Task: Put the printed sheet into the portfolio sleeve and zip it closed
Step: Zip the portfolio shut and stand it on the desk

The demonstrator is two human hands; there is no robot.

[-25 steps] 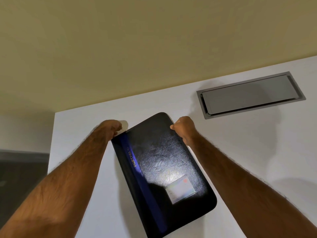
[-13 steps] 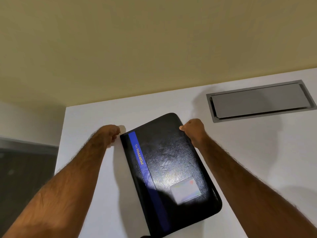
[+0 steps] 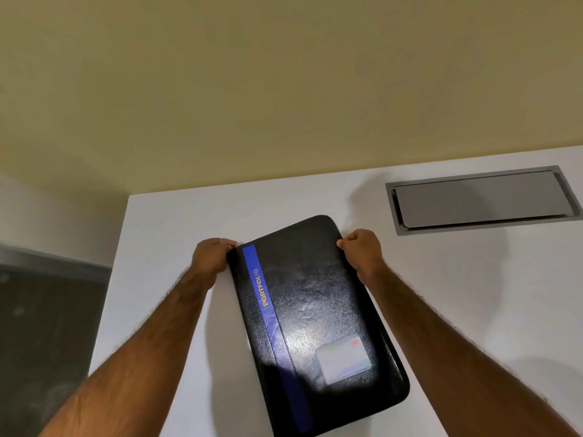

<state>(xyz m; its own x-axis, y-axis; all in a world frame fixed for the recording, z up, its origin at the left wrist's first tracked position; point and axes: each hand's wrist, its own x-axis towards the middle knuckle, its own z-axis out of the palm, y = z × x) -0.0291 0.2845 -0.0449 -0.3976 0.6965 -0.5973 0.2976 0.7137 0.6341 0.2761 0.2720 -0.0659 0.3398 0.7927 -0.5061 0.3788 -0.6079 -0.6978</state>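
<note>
While the portfolio sleeve (image 3: 312, 316) has settled flat since 1 second ago, left hand (image 3: 212, 254) and right hand (image 3: 361, 247) pinch its far corners, zip seemingly finished.

— Clerk: What do you count on the desk from your station?

— Operator: I log one white desk (image 3: 441, 310). One black portfolio sleeve (image 3: 315, 294) on it, bearing one blue stripe (image 3: 258, 288) and one pale label (image 3: 342, 357).

— Clerk: Hands?

— Operator: I count two: one left hand (image 3: 211, 255), one right hand (image 3: 362, 249), each with one bare forearm.

— Clerk: Fittings?

— Operator: One grey hatch (image 3: 479, 200) set in the desktop. I see one beige wall (image 3: 284, 89) behind.
</note>
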